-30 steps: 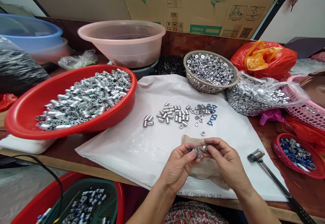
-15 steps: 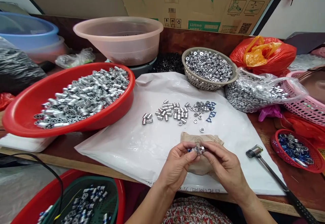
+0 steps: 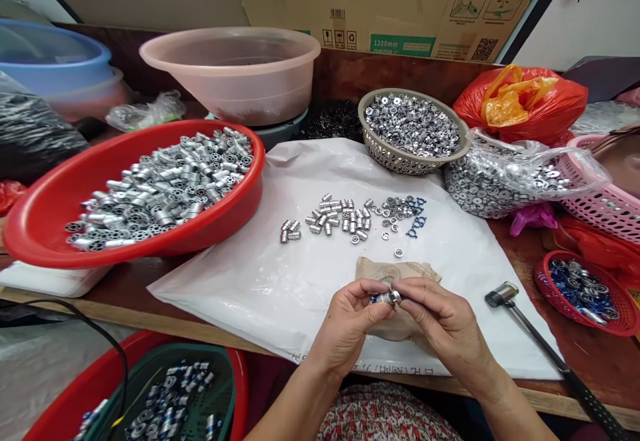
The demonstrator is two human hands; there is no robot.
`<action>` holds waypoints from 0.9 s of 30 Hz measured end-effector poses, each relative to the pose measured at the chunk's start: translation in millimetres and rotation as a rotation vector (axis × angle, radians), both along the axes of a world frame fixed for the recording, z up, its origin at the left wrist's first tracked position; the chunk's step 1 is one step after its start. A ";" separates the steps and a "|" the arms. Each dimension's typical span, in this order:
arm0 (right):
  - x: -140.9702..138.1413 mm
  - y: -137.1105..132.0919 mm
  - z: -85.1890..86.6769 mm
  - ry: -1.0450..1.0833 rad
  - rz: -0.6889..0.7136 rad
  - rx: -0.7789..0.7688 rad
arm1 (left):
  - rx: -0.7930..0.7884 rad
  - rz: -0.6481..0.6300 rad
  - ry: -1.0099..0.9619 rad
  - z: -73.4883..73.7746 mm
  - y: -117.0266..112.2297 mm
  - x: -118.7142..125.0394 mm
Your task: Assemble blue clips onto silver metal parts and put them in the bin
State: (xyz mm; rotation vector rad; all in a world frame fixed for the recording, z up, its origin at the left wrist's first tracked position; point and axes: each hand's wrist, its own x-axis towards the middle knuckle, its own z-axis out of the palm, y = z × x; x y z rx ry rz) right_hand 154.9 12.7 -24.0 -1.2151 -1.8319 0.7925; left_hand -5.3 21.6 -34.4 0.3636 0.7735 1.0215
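Between finger and thumb, my left hand (image 3: pixel 345 318) pinches a small silver metal cylinder (image 3: pixel 383 298) with a blue part on it. My right hand (image 3: pixel 440 318) holds a silver metal ring cap (image 3: pixel 395 296) against the cylinder's right end. Both hands are over a folded beige cloth pad (image 3: pixel 400 271) on the white plastic sheet (image 3: pixel 240 281). Beyond the pad lie loose silver cylinders (image 3: pixel 330 214), small round caps (image 3: pixel 395 211) and blue clip-like pieces (image 3: pixel 416 218). To the right rests a hammer (image 3: pixel 530 331) with a black handle.
A red basin (image 3: pixel 30 228) full of silver cylinders stands at left. At the back are a pink basin (image 3: pixel 230 88) and a grey-brown basket (image 3: pixel 400 164) of caps. A small red basket (image 3: pixel 623 321) sits at right. Below the table edge, a green basket (image 3: pixel 220 388) holds blue-and-silver pieces.
The cylinder has turned in my fingers so its side now shows, with the cap lined up at its right end. My hands stay almost in place; the view has shifted slightly.
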 end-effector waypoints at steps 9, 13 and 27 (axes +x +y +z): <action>-0.1 -1.9 -1.2 0.025 -0.013 -0.036 | 0.026 -0.024 0.066 -0.9 -1.2 0.4; 0.0 -3.7 -3.0 0.031 -0.020 -0.041 | 0.071 -0.012 0.098 -2.6 -0.5 -0.7; -5.2 -20.1 -12.3 -0.048 -0.117 0.177 | 0.117 -0.039 0.253 -3.1 -2.6 2.9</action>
